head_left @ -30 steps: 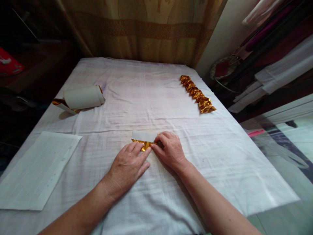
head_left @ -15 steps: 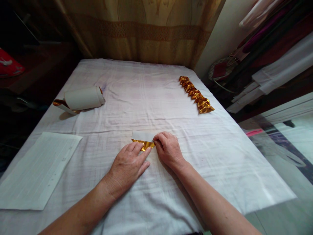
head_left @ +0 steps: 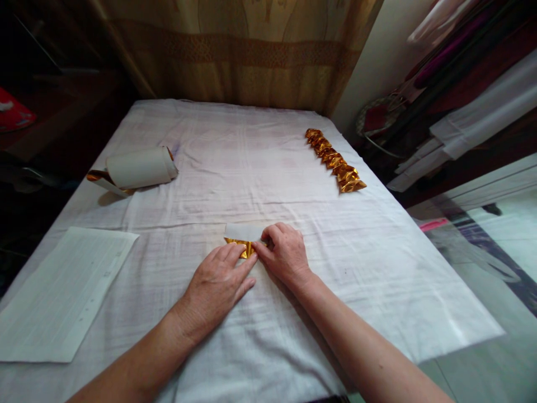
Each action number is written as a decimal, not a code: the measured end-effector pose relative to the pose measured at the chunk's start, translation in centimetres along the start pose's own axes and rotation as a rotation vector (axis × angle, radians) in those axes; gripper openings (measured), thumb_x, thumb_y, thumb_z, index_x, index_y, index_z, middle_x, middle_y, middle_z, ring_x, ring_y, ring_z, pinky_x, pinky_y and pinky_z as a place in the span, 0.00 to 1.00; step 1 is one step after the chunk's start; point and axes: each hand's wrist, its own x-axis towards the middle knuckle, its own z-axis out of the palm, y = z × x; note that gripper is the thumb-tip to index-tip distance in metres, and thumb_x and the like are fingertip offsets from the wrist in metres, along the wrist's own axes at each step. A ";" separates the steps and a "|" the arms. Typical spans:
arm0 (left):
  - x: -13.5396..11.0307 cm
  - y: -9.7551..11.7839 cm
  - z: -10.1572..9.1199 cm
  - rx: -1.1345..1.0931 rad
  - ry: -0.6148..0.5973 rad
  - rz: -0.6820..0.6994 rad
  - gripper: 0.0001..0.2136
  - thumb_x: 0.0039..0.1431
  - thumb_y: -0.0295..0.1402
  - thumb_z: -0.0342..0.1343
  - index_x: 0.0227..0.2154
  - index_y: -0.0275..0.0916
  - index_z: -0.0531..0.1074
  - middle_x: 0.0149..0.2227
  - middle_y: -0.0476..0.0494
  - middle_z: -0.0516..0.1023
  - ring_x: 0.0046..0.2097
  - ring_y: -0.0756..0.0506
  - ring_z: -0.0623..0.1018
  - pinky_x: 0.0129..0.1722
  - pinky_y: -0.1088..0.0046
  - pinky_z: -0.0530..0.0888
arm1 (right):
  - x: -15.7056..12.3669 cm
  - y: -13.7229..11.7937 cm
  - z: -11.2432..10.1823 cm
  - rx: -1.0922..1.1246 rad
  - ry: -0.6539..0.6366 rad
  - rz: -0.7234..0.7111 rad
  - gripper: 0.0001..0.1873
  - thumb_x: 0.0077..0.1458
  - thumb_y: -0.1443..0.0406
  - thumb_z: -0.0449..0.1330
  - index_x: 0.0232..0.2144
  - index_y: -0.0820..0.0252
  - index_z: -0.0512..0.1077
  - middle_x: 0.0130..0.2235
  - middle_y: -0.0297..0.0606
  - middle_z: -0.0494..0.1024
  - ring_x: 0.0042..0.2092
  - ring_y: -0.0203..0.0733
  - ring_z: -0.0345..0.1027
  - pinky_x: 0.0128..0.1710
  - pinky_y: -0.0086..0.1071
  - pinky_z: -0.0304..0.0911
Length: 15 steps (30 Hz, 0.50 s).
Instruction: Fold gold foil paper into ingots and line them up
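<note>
A small piece of gold foil paper [head_left: 250,248] with a white back lies on the cloth between my hands, its near part folded so the gold faces up. My left hand [head_left: 216,282] rests flat on the left part of the gold strip, fingers stretched out and thumb apart. At the right end, my right hand [head_left: 287,251] is closed, with thumb and fingers pinching the paper's right edge. That edge is partly hidden under the fingers.
A roll of white-backed gold foil [head_left: 140,168] lies at the left. Nearer me is a white paper sheet [head_left: 67,294]. A row of folded gold foil pieces [head_left: 335,161] stands at the far right of the white tablecloth [head_left: 226,151]. Behind hangs a curtain [head_left: 251,53].
My right thumb has moved left along the gold strip, and a crease now shows near its right part. My left hand stays pressed on the paper. The view shifts slightly.
</note>
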 end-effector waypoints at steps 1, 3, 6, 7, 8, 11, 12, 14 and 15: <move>0.0 0.0 0.0 0.000 0.002 0.001 0.20 0.60 0.37 0.60 0.55 0.39 0.71 0.53 0.36 0.74 0.54 0.37 0.73 0.55 0.57 0.70 | 0.0 0.0 0.1 -0.001 0.005 -0.003 0.08 0.56 0.60 0.64 0.28 0.56 0.71 0.31 0.34 0.75 0.37 0.42 0.66 0.37 0.35 0.50; 0.0 0.0 0.0 -0.005 0.006 0.004 0.20 0.60 0.37 0.61 0.54 0.39 0.71 0.53 0.36 0.74 0.53 0.37 0.73 0.55 0.57 0.70 | 0.0 0.1 0.3 -0.010 0.012 -0.010 0.08 0.57 0.61 0.63 0.28 0.56 0.71 0.32 0.35 0.75 0.37 0.42 0.66 0.37 0.35 0.50; 0.0 -0.1 0.0 -0.009 0.019 0.010 0.20 0.59 0.37 0.61 0.54 0.39 0.72 0.51 0.36 0.75 0.52 0.37 0.73 0.54 0.57 0.71 | -0.1 0.5 0.4 -0.021 0.025 -0.031 0.07 0.60 0.63 0.59 0.29 0.57 0.71 0.32 0.36 0.75 0.37 0.42 0.66 0.37 0.35 0.51; 0.0 -0.2 0.0 -0.011 0.024 0.012 0.20 0.59 0.37 0.61 0.54 0.39 0.72 0.51 0.36 0.75 0.52 0.37 0.73 0.54 0.57 0.71 | -0.2 0.6 0.4 -0.010 0.034 -0.041 0.07 0.61 0.64 0.58 0.29 0.57 0.71 0.32 0.36 0.75 0.37 0.42 0.66 0.37 0.35 0.52; 0.0 -0.2 0.0 -0.014 0.029 0.011 0.20 0.59 0.37 0.61 0.54 0.39 0.72 0.51 0.36 0.75 0.52 0.37 0.73 0.54 0.56 0.71 | -0.3 0.8 0.4 0.010 0.048 -0.056 0.08 0.62 0.65 0.57 0.30 0.57 0.72 0.32 0.36 0.75 0.37 0.42 0.66 0.38 0.35 0.53; -0.1 -0.2 0.3 -0.051 0.036 -0.008 0.21 0.59 0.37 0.61 0.54 0.40 0.72 0.52 0.37 0.75 0.53 0.37 0.73 0.54 0.56 0.71 | -1.1 1.1 0.0 0.089 0.105 -0.158 0.08 0.63 0.66 0.55 0.32 0.57 0.73 0.34 0.37 0.76 0.39 0.42 0.67 0.40 0.35 0.57; -0.1 -0.3 0.4 -0.068 0.039 -0.018 0.20 0.59 0.37 0.61 0.54 0.40 0.72 0.51 0.38 0.75 0.52 0.37 0.73 0.54 0.56 0.72 | -1.4 1.1 -0.1 0.107 0.113 -0.208 0.08 0.63 0.65 0.55 0.33 0.57 0.74 0.35 0.38 0.76 0.39 0.42 0.67 0.41 0.35 0.59; 0.0 -0.5 0.7 -0.108 0.061 -0.038 0.17 0.61 0.36 0.59 0.53 0.42 0.73 0.50 0.39 0.76 0.51 0.38 0.73 0.53 0.56 0.72 | -1.9 1.0 -0.4 0.111 0.098 -0.291 0.09 0.64 0.65 0.55 0.38 0.56 0.76 0.36 0.39 0.76 0.40 0.42 0.67 0.42 0.35 0.61; 0.0 -0.6 0.9 -0.131 0.080 -0.045 0.16 0.62 0.35 0.58 0.52 0.42 0.73 0.49 0.40 0.76 0.50 0.39 0.74 0.52 0.56 0.73 | -2.1 1.0 -0.6 0.101 0.083 -0.313 0.09 0.64 0.65 0.55 0.40 0.56 0.76 0.37 0.39 0.77 0.40 0.42 0.67 0.42 0.35 0.62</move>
